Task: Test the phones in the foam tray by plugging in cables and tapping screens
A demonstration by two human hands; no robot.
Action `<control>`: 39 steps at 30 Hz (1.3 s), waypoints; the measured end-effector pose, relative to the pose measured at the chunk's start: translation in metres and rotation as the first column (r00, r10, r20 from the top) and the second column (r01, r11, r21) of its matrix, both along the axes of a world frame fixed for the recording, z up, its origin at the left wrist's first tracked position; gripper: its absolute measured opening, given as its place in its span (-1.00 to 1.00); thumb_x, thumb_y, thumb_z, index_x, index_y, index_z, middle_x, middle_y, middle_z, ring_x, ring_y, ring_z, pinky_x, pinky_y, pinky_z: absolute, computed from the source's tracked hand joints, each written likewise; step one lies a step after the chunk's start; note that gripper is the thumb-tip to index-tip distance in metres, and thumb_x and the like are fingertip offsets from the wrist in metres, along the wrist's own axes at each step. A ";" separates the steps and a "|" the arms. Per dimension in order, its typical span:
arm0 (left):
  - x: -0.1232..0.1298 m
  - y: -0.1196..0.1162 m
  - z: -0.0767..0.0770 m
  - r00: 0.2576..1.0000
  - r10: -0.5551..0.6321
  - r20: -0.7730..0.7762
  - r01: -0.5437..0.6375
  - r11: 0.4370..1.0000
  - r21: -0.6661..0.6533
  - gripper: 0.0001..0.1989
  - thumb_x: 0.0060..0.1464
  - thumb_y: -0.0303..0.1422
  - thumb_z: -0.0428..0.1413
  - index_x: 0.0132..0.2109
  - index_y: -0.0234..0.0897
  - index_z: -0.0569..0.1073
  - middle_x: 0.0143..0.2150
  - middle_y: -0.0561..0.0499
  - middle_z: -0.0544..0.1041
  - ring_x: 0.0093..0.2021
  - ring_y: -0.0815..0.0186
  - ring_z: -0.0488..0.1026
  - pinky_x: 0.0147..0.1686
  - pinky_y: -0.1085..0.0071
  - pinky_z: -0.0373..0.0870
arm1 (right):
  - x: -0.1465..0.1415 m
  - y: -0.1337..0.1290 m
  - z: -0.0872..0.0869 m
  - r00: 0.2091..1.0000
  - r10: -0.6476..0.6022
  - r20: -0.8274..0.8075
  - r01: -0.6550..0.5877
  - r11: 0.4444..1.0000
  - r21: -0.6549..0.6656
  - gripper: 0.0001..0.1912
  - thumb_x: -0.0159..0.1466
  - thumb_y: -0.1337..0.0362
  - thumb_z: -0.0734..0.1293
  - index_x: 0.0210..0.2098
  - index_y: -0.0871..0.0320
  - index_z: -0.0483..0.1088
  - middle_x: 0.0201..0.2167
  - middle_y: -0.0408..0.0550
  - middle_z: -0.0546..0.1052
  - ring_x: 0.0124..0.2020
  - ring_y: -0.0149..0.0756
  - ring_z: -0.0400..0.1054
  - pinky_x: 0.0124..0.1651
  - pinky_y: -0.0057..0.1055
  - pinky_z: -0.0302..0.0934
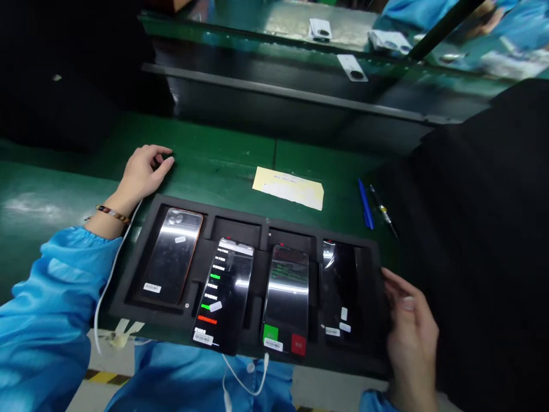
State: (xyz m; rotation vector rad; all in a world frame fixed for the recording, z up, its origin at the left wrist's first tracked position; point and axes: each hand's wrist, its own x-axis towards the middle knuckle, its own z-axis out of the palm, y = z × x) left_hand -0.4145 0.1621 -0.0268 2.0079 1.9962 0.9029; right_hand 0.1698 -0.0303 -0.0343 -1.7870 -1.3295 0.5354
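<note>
A black foam tray [266, 220] lies in front of me on the green table. My right hand [409, 326] grips its right edge, with some fingers hidden. Past the tray's far left corner, my left hand [148, 169] rests on the table, loosely curved, thumb apart from the fingers and nothing visible in it. At the tray's left lies a phone [175, 257] back side up. Beside it a lit phone [225, 292] shows a list with green and red lines. Another phone [286, 297] displays a green and a red square. The rightmost phone [341, 286] is dark with small labels.
A yellowish paper slip [289, 187] lies beyond the tray. To its right are a blue pen [365, 203] and a second pen [384, 212]. White cables [257, 392] hang at the near edge. Dark cloth borders the right. A co-worker's blue sleeve [416, 11] shows behind the raised shelf.
</note>
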 end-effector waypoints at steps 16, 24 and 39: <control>-0.001 0.006 0.000 0.892 0.102 0.441 -0.112 0.994 -0.004 -0.68 0.45 -0.14 0.12 -0.09 -0.27 0.65 -0.17 -0.12 0.69 -0.18 0.18 0.59 -0.13 0.32 0.48 | -0.081 -0.008 0.034 0.945 0.254 0.207 -0.308 0.902 0.301 -0.68 0.58 0.13 0.34 0.22 0.09 0.55 0.15 0.18 0.64 0.20 0.15 0.54 0.28 0.20 0.40; -0.007 0.011 -0.008 0.928 0.043 0.371 -0.054 0.998 0.020 -0.65 0.45 -0.06 0.13 -0.13 -0.21 0.64 -0.18 -0.11 0.69 -0.14 0.13 0.62 -0.08 0.26 0.52 | -0.149 -0.019 0.038 0.734 0.662 0.155 -0.670 0.666 0.328 -0.59 0.47 0.26 0.39 0.29 0.05 0.51 0.06 0.12 0.71 0.13 0.14 0.59 0.10 0.13 0.53; 0.001 0.003 0.004 0.940 0.117 0.321 -0.112 0.993 -0.035 -0.76 0.34 -0.20 0.19 -0.17 -0.23 0.67 -0.19 -0.07 0.71 -0.15 0.12 0.60 -0.12 0.28 0.46 | -0.149 -0.022 0.040 0.622 0.749 0.229 -0.770 0.530 0.357 -0.63 0.38 0.29 0.35 0.16 0.09 0.57 -0.10 0.07 0.76 -0.01 0.18 0.65 -0.04 0.08 0.45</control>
